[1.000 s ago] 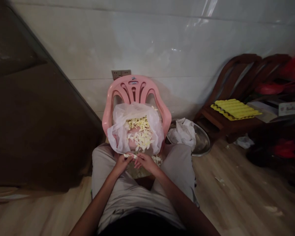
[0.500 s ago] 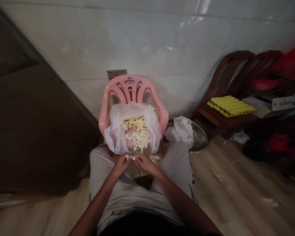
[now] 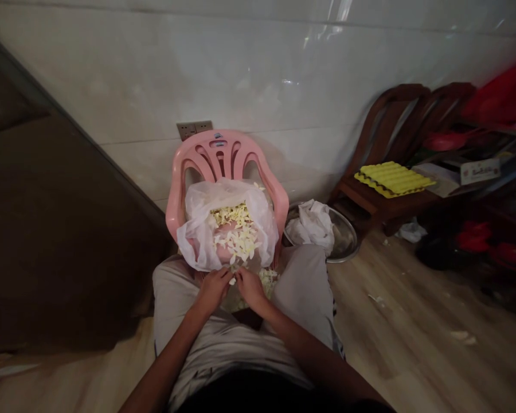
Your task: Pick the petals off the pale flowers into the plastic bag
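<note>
Left hand (image 3: 215, 288), right hand (image 3: 250, 285) – close together – fingers (image 3: 226, 275) bent

Observed glossy pale tiled wall (image 3: 241, 69), fitted with socket plate (image 3: 194, 129). Found wood-grain floor (image 3: 413, 355). Noted dark wooden chairs (image 3: 376, 135) at right, large dark panel (image 3: 60, 229) at left. Recorded dim light, bright reflections (image 3: 344, 10) on wall.

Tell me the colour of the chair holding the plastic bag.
The chair is pink, in the head view.
</note>
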`<state>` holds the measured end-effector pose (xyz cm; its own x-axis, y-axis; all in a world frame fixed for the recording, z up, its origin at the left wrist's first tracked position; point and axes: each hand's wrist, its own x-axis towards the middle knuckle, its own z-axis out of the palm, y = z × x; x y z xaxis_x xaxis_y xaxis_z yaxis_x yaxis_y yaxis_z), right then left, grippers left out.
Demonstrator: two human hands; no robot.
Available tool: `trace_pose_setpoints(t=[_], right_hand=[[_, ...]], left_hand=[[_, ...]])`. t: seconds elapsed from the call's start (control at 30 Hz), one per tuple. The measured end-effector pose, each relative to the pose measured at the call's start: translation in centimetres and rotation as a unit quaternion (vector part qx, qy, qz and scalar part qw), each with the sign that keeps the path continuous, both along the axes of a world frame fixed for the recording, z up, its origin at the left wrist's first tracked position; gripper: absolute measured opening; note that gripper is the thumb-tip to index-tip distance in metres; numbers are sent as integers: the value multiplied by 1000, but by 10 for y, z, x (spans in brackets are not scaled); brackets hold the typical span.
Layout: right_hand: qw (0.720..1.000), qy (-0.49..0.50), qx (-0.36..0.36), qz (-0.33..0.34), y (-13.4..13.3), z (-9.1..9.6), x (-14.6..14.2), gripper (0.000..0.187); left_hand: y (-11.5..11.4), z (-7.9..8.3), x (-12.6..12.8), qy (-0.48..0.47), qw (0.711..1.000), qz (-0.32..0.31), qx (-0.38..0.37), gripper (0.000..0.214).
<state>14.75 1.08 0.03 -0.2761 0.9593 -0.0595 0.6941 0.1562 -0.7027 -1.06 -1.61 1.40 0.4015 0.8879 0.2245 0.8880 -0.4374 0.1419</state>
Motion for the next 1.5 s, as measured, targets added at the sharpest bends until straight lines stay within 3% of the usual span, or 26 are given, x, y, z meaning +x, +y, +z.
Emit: trace_pose_setpoints(t=[0.1,0.3,0.5,0.7,0.9,1.1,1.27,1.5], right_hand=[[996,-90,18,0,-2,11,-2,22],[994,-100,39,12,0,11,-1,23],[994,-24,81,74,0,3,3,22],[987,105,64,101,7,-2,10,20],[982,146,8,118,12,-6,15,23],[975,148,8,163,10,1,17,23],[969,151,2,194,11,6,23,26],[968,147,-1,205,10,9,27,29]], left_hand=[[1,-2,0,-14,1000,-5,7,26],[1,-8,-2,-120,993,10,-5,25],[-5,-7,-8,-242,966,81,-36,20],[-6,-1,-7,-312,947,58,-53,23],[-6,4,-6,-324,940,24,-101,27],[-3,-1,-6,-366,919,36,-143,29],[-3,-7,-5,-370,913,72,-154,28],[-3,-1,-6,-359,920,65,-142,24]])
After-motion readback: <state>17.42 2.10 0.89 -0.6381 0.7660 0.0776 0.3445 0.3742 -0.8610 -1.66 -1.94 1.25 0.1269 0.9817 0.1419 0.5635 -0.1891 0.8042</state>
